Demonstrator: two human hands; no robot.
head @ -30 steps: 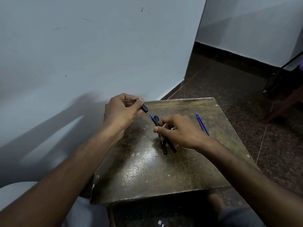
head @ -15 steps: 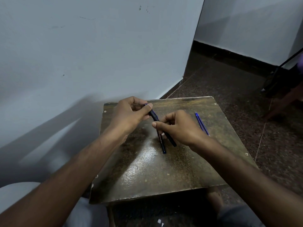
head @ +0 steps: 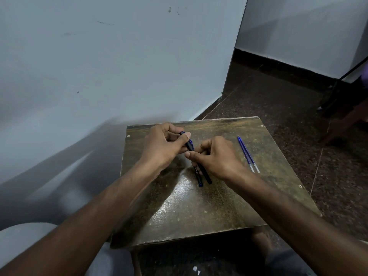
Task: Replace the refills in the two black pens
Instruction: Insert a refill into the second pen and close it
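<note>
Two black pens (head: 202,174) are bunched side by side in my right hand (head: 216,156) over the middle of the small wooden table (head: 199,212); their lower ends stick out below my fingers. My left hand (head: 165,145) pinches the upper front section of one pen (head: 189,144), where a bit of blue shows, and touches my right hand. Two blue refills (head: 248,154) lie parallel on the table to the right of my right hand.
The table stands against a white wall (head: 99,66) on the left. Dark speckled floor (head: 278,100) spreads to the right and behind. A dark stand and a chair leg (head: 342,116) are at the far right. My knees show below the table's front edge.
My left hand, holding a small black pen piece apart from the pens a second ago, has moved right and down onto the top of the pen in my right hand. The refills stayed put.
</note>
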